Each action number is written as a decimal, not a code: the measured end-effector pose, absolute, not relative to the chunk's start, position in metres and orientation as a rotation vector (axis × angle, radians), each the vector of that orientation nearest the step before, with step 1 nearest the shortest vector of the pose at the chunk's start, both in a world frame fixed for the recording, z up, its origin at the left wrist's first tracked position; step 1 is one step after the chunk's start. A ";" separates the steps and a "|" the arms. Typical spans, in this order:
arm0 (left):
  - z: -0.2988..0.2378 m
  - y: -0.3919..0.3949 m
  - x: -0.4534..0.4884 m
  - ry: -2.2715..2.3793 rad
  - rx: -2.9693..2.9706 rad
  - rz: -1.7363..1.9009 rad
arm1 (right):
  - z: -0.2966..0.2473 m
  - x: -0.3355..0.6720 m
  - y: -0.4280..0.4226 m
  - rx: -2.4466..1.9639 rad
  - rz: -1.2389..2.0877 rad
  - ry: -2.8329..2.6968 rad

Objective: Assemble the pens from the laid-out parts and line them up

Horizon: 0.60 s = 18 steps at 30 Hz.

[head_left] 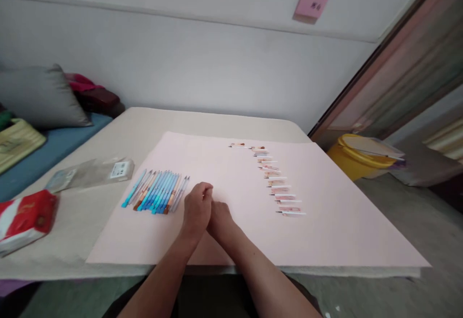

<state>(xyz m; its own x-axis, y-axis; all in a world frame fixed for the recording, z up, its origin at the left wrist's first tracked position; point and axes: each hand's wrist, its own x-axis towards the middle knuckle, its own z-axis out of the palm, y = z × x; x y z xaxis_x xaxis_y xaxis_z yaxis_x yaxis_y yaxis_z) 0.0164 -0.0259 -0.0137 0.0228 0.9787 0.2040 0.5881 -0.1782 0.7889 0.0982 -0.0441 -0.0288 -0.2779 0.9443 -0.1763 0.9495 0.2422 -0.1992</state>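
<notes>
My left hand (pixel 198 207) and my right hand (pixel 219 218) are pressed together above the pink sheet (pixel 238 245), both with fingers curled closed. Nothing sticks out of either hand; the insides of the palms are hidden. Just left of my left hand lies a row of blue, grey and tan pens (pixel 159 190), side by side with their tips pointing away from me. To the right of my hands runs a slanting column of small sets, each a thin white stick with a dark tip (pixel 291 213) beside a patterned pinkish or brown piece (pixel 277 182). Their exact kind is too small to tell.
A clear plastic bag with a label (pixel 97 172) and a red and white packet (pixel 31 219) lie on the cloth-covered table (pixel 202 121) at left. A grey cushion (pixel 39 96) rests beyond them. On the floor at right stands a yellow bucket (pixel 347 161). A white wall (pixel 202 62) borders the back.
</notes>
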 end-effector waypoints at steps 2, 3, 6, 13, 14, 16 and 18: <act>-0.028 -0.019 0.011 1.692 2.035 0.942 | -0.028 0.108 -0.049 1.874 -0.359 2.504; -0.036 -0.015 0.008 1.760 2.178 0.879 | -0.028 0.113 -0.050 1.861 -0.337 2.529; -0.060 -0.005 -0.006 1.997 2.467 0.624 | -0.029 0.127 -0.053 1.805 -0.305 2.575; -0.085 0.004 -0.027 2.296 2.436 0.213 | -0.029 0.144 -0.052 1.766 -0.339 2.568; -0.084 0.004 -0.026 2.317 2.425 0.202 | -0.028 0.144 -0.053 1.764 -0.351 2.567; -0.080 -0.001 -0.022 2.358 2.403 0.197 | -0.025 0.144 -0.055 1.753 -0.374 2.574; -0.076 -0.008 -0.014 2.366 2.432 0.225 | -0.022 0.145 -0.057 1.739 -0.393 2.584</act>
